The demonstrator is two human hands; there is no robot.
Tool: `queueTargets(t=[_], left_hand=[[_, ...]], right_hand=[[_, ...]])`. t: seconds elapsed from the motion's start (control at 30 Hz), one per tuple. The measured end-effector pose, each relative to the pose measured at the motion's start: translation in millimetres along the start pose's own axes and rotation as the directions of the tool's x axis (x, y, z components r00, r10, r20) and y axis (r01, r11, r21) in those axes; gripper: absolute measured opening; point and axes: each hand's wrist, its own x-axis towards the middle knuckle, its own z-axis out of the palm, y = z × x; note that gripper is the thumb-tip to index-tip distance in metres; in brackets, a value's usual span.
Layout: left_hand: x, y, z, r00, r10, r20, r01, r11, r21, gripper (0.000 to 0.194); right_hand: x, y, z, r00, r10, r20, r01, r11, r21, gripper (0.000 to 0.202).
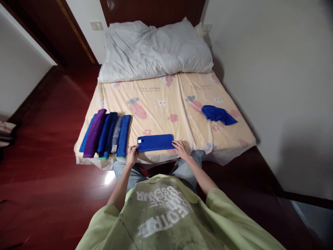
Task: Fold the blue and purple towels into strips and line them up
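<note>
A blue towel [156, 142], folded into a long flat strip with a small white label at its left end, lies near the front edge of the bed. My left hand [132, 155] is at its lower left corner, fingers closed on the edge. At the opposite end my right hand [181, 150] grips the lower right corner, its fingers resting partly over the cloth. To the left lie several rolled or narrowly folded towels side by side: a purple towel [95, 133], a grey towel [117, 134] and blue ones, the nearest being a blue towel [124, 135].
A crumpled blue cloth [219, 115] lies on the right of the bed. The patterned yellow sheet [158, 114] covers the mattress. A white quilt [156, 52] is heaped against the dark headboard [153, 12]. A wall [273, 86] runs along the right side.
</note>
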Motion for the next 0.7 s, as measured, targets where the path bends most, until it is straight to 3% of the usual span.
queueTargets(t=[0.1,0.3,0.5,0.7], left_hand=[[-7,0,-5.6,0.998,0.039,0.053,-0.042,0.998,0.056,0.058],[-4,1,-4.0,0.999,0.042,0.006,-0.042,0.994,0.102,0.05],[2,-4,1.2,0.996,-0.087,-0.019,0.089,0.99,0.109,0.039],[18,1,3.6,0.972,-0.235,-0.004,0.233,0.961,0.151,0.034]], right_hand=[[-9,8,2,0.998,-0.066,0.019,0.064,0.994,0.091,0.057],[-2,9,3,0.999,0.0,-0.034,0.007,0.978,0.207,0.053],[7,8,4,0.982,0.18,-0.058,-0.161,0.956,0.245,0.036],[25,2,15,0.908,0.414,-0.063,-0.388,0.888,0.247,0.023]])
